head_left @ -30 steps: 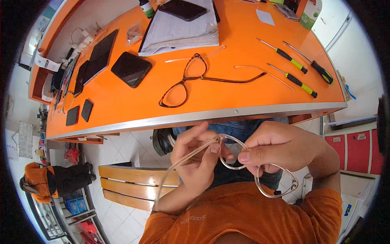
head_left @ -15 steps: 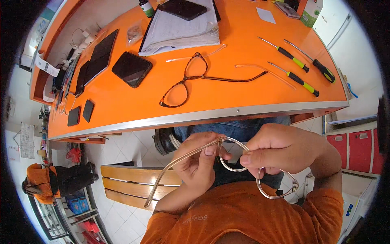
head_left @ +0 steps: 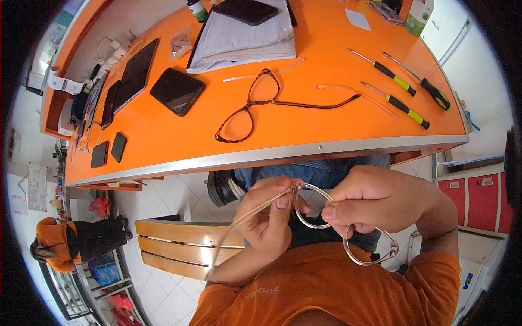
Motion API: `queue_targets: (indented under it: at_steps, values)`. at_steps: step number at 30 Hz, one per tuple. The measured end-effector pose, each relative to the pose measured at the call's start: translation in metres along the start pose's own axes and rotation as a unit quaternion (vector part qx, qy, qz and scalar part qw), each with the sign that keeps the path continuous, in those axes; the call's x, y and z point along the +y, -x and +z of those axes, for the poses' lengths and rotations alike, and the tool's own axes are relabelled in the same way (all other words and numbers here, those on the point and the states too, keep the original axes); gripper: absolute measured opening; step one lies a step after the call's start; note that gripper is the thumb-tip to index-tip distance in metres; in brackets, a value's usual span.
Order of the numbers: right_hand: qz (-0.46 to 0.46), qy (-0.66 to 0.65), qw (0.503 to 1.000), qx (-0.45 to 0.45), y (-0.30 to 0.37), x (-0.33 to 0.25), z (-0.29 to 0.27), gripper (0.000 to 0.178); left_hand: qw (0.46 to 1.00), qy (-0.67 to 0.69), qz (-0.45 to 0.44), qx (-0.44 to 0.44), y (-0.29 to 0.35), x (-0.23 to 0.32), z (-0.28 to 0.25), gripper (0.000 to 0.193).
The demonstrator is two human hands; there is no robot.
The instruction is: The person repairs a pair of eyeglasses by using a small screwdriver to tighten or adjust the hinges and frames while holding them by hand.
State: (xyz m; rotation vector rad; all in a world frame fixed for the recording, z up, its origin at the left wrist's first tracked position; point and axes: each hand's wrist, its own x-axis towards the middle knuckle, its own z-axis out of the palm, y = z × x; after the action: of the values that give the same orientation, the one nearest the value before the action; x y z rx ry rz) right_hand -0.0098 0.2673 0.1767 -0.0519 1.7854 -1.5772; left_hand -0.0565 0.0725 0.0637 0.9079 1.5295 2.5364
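Seen from above, a seated person in an orange shirt holds a clear eyeglass frame (head_left: pixel 312 225) in the air, just in front of an orange desk (head_left: pixel 174 144). The left hand (head_left: pixel 266 217) has its grip closed, thumb and fingers pinching the frame beside the hinge (head_left: pixel 297 186), where a clear side arm (head_left: pixel 239 219) slants down and left. The right hand (head_left: pixel 361 204), its grip also closed, pinches the middle of the frame between the two rims. The far rim shows no side arm. On the desk lie tortoiseshell glasses (head_left: pixel 248 104), two slim clear strips (head_left: pixel 353 91) and three screwdrivers (head_left: pixel 402 84). The step in hand looks like handling the side arm at its joint; a next move there would likely call for a steady right hand and light, precise left-hand pressure.
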Motion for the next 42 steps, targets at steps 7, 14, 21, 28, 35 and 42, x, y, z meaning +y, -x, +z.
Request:
queue_targets:
  at_steps: [7, 14, 21, 28, 35, 42]
  values:
    - [-0.009, 0.01, 1.0, 0.007, -0.001, 0.001, 0.002, 0.043, 1.0, -0.019, 0.011, -0.005, 0.001, -0.003, -0.002, 0.017]
    - [-0.107, 0.078, 0.99, 0.04, -0.008, 0.017, 0.005, 0.044, 0.999, 0.017, -0.033, 0.019, 0.007, -0.006, 0.003, 0.016]
    - [-0.176, 0.305, 0.885, 0.304, 0.009, 0.007, 0.016, 0.019, 0.983, 0.071, -0.146, 0.085, 0.006, 0.001, -0.008, 0.017]
    - [-0.116, 0.466, 0.598, 0.642, 0.033, 0.034, -0.05, 0.012, 0.956, 0.165, -0.229, 0.076, 0.006, 0.002, -0.024, 0.017]
    - [-0.048, 0.511, 0.601, 0.613, 0.038, 0.045, -0.055, 0.02, 0.954, 0.198, -0.223, 0.041, 0.019, -0.012, -0.028, 0.018]
    - [-0.08, 0.457, 0.577, 0.672, 0.031, 0.038, -0.043, 0.02, 0.946, 0.21, -0.243, 0.053, 0.018, 0.003, -0.037, 0.018]
